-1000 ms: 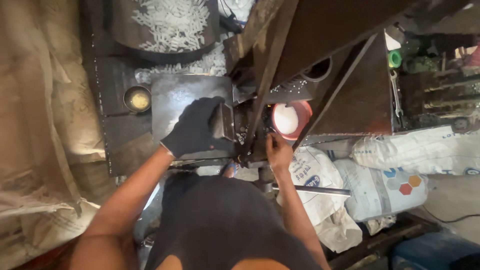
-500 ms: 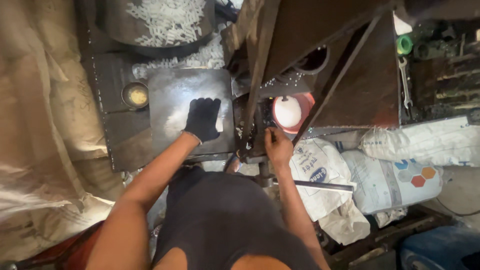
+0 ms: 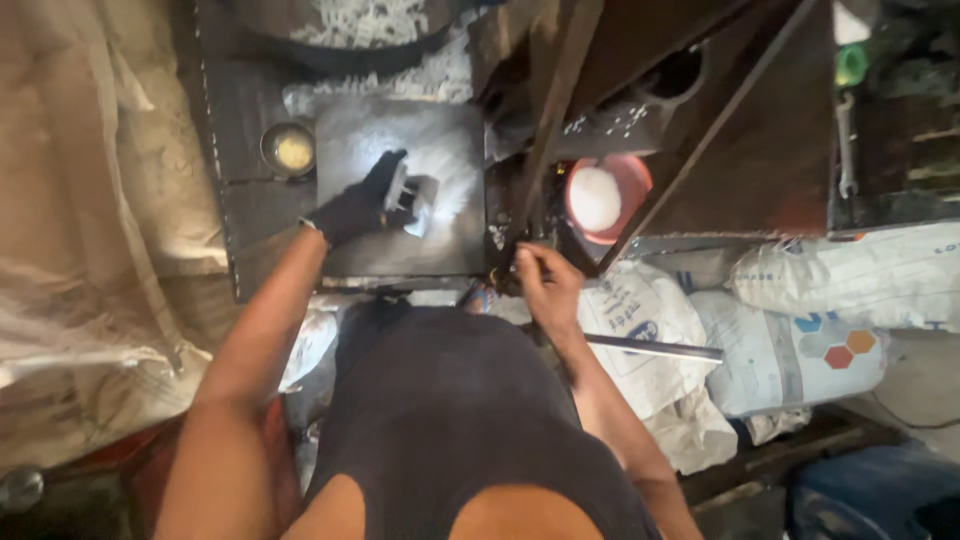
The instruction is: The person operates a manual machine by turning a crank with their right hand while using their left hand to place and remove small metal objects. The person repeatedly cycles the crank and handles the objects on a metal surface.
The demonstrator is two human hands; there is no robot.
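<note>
— Dim workshop, dusty steel table (image 3: 440, 250). Where's the metal block (image 3: 418, 200)?
— On the plate, gloved left hand (image 3: 355, 208) clamped on it. Right hand (image 3: 545, 285), fingers pinched at the machine's edge, could get nipped.

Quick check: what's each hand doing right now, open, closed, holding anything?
Left hand: gloved, closed on a small metal block on the metal plate.
Right hand: bare, fingers curled at the plate's edge; contents cannot be told.
</note>
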